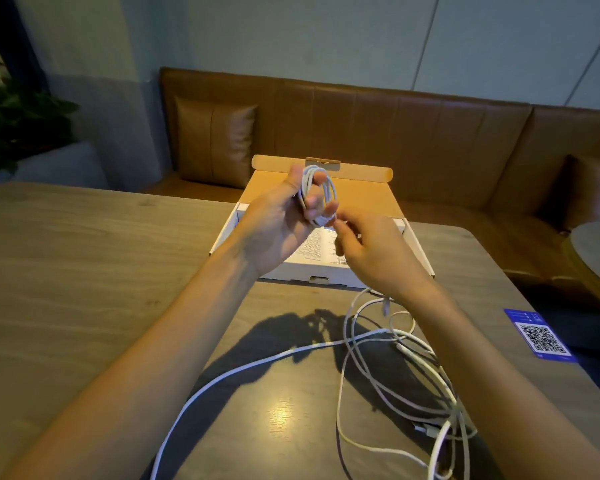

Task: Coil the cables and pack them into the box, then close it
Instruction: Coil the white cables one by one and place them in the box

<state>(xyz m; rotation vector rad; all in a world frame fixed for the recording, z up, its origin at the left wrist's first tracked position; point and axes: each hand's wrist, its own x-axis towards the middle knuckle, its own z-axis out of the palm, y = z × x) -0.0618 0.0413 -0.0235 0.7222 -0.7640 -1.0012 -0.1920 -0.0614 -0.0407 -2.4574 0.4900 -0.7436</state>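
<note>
Head view: closest in, a heap of loose white cables (395, 375) was seen on the tabletop (84, 271). Most of it lay under the right arm, and one long strand was stretched toward the near left. None of these had been wound up yet. A blue card (541, 336) was laid flat by the right edge.

A bit farther out, both hands were held up close together, above the near part of the box. A small white coil (317, 192) was held in the curled fingers of the left hand (278, 223), with the thumb pressed on it. The right hand (374, 251) was held just beside it, fingers bent, with the tips right at the low end of the coil. That spot was blurred, so it could not be told if the end was pinched or only touched.

Just past the hands and below them, the box (291, 271) was laid open, with its long side running left to right. A printed sheet (321, 244) was seen inside. The lid (368, 195) was tipped back on the far side. So the coil would likely need to be moved down and a little forward, and the left hand was best placed for that. The loose cables were nearer to the right hand. Farthest off, a brown sofa (413, 133) was seen.
</note>
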